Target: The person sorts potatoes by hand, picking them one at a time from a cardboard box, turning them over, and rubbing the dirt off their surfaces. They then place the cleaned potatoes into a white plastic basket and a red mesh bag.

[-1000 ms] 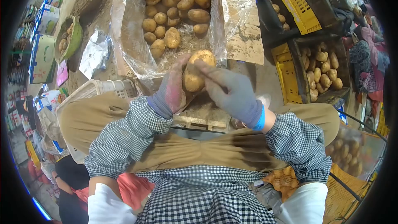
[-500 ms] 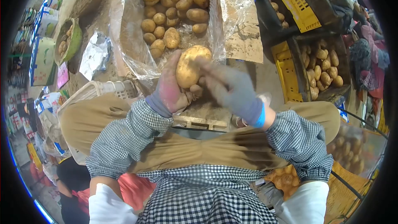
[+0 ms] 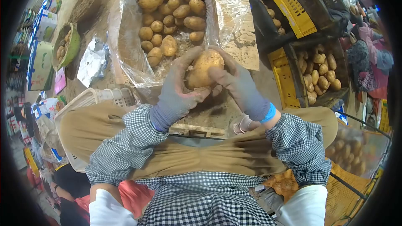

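A large tan potato [image 3: 205,69] is held between both hands, just in front of the near end of an open cardboard box [image 3: 125,46]. My left hand [image 3: 178,86], in a dirty grey-purple knit glove, wraps the potato's left side and underside. On its right side, my right hand [image 3: 240,81], gloved alike with a blue band at the wrist, grips it with thumb and fingers. Inside the box, lined with clear plastic, several potatoes [image 3: 169,46] lie heaped toward the far end.
At the right stands a yellow-and-black crate [image 3: 284,77] of potatoes, with another yellow crate [image 3: 289,0] behind it. A green basket [image 3: 73,46] with potatoes and a white plastic crate [image 3: 98,96] are on the left. A small wooden piece [image 3: 197,130] lies between my knees.
My right hand, blurred over the potato's face before, now grips its right side. The potato has shifted slightly right and turned. The whole view has moved a little.
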Tool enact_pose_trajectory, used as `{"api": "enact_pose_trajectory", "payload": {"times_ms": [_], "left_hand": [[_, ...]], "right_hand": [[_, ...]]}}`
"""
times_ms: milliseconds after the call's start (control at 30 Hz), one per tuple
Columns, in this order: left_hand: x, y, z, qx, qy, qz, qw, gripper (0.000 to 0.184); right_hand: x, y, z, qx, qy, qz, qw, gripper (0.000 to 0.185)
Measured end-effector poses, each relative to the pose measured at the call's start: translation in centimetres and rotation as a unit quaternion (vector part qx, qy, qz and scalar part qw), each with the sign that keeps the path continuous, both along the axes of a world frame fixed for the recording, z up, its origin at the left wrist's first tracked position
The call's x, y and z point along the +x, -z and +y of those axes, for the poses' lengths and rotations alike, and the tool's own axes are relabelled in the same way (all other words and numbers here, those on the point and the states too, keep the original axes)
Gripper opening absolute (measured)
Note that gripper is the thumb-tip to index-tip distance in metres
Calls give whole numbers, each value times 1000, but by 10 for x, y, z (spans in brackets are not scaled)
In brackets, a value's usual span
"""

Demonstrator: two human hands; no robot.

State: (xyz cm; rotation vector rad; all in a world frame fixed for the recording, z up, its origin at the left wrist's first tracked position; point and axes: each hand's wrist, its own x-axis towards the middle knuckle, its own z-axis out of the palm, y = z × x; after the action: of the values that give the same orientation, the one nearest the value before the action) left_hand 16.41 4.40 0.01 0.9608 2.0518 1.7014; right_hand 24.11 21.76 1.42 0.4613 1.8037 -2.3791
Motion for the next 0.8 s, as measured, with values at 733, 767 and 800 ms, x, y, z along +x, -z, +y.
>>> {"api": "enact_pose_trajectory", "payload": {"times_ms": [733, 767, 800], "left_hand": [[-7, -41, -6, 109, 18, -375, 921, 64], [-15, -39, -8, 71, 34, -336, 938, 61], [-15, -36, -8, 51, 41, -317, 946, 60]], "right_hand": [[-3, -12, 16, -213, -24, 63, 975, 66], [-3, -10, 17, -213, -24, 63, 975, 66], [-2, -8, 17, -185, -30, 77, 979, 67]]}}
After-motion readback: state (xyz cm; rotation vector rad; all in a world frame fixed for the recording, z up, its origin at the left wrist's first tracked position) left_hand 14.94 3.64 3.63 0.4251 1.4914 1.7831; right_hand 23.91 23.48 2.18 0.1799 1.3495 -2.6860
